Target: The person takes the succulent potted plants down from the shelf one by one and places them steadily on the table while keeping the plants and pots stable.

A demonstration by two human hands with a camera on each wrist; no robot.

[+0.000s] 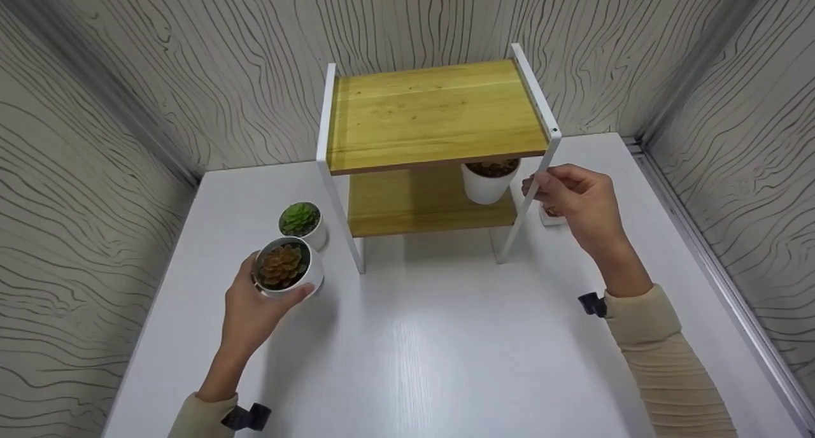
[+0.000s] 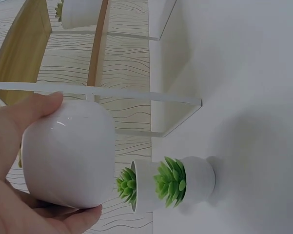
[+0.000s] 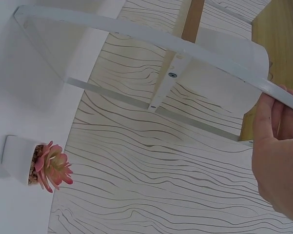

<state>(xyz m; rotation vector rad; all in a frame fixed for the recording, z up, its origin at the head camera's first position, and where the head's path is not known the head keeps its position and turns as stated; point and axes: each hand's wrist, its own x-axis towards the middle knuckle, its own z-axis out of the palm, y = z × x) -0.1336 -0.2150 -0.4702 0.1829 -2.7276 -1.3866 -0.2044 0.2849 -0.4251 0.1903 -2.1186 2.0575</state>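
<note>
My left hand (image 1: 255,307) grips a white round pot with a brownish-orange succulent (image 1: 283,266), thumb on one side and fingers on the other, raised above the table. Just behind it a green succulent in a white pot (image 1: 304,225) stands on the table. The left wrist view shows a second green potted succulent (image 2: 197,180), mostly hidden from the head view. My right hand (image 1: 582,202) is at the front right white post (image 1: 525,205) of a two-tier wooden shelf (image 1: 439,116), fingers curled round it. Close to those fingers, a white potted plant (image 1: 487,186) sits on the lower tier.
A small square white pot with a pink-red succulent (image 3: 53,165) stands on the table right of the shelf, partly behind my right hand in the head view. Wood-grain patterned panels (image 1: 255,56) enclose the white table (image 1: 407,349) at the back and sides.
</note>
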